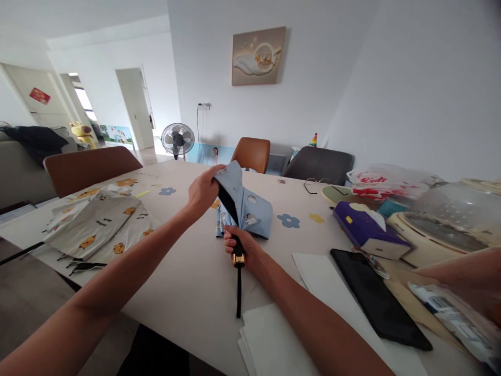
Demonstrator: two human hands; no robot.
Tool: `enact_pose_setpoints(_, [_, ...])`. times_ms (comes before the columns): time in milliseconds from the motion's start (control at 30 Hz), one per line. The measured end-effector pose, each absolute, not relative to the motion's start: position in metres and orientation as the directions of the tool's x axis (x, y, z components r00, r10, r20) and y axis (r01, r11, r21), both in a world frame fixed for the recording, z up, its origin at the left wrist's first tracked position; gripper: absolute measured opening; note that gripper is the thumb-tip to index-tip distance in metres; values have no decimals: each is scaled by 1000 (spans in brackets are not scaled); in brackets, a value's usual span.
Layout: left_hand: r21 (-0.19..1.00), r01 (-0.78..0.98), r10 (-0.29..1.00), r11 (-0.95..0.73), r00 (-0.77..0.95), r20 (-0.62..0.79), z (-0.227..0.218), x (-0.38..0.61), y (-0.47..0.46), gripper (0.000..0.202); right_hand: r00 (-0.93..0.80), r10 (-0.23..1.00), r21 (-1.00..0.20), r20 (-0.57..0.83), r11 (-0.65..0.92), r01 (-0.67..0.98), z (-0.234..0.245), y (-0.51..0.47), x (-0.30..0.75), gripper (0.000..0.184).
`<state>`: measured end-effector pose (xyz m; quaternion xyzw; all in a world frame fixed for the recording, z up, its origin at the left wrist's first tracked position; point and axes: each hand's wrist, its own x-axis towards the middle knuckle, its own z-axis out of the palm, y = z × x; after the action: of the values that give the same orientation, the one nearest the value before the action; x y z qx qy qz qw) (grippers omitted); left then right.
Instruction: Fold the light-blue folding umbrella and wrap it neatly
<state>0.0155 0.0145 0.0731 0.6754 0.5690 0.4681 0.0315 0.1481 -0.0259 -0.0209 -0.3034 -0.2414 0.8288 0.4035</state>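
Observation:
A light blue folding umbrella [256, 209] with small white cartoon figures is partly folded above the table, its dark lining showing in a gap. My right hand [245, 248] wraps around its black handle, just above a gold band; a black strap hangs below. My left hand [205, 188] pinches a fold of the blue cloth at the upper left. To the left lies a second umbrella [105, 224], cream with orange and yellow cartoon faces, its cloth loosely bunched and its dark shaft pointing off the table's left edge.
White paper sheets [274, 339], a black tablet [379, 297], a purple tissue box [368, 230] and a cream appliance with a clear lid [457, 214] stand on the right. Eyeglasses [313, 183] lie farther back. Another person's arm [465, 271] rests at right. Chairs [252, 151] line the far side.

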Motion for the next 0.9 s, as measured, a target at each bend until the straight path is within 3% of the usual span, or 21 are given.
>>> enact_pose_setpoints(100, [730,626,844,-274,-207,494,51,-17,15,47,-490,809,-645,-325,-568,-511,-22,-25,149,17])
enact_pose_setpoints(200, [922,363,926,-135,-286,248,25,-39,17,48,-507,804,-631,-312,-574,-522,-23,-23,150,17])
enact_pose_setpoints(333, [997,63,972,48,-232,-33,1,-50,18,52,-529,800,-602,-284,-578,-551,-25,-23,151,20])
enact_pose_setpoints(700, [986,-161,960,35,-270,-78,-3,-42,18,42,-496,824,-619,-272,-545,-566,-26,-24,151,20])
enact_pose_setpoints(900, [989,-135,966,64,-242,-96,-9,-46,24,37,-484,831,-632,-274,-534,-561,-24,-26,150,20])
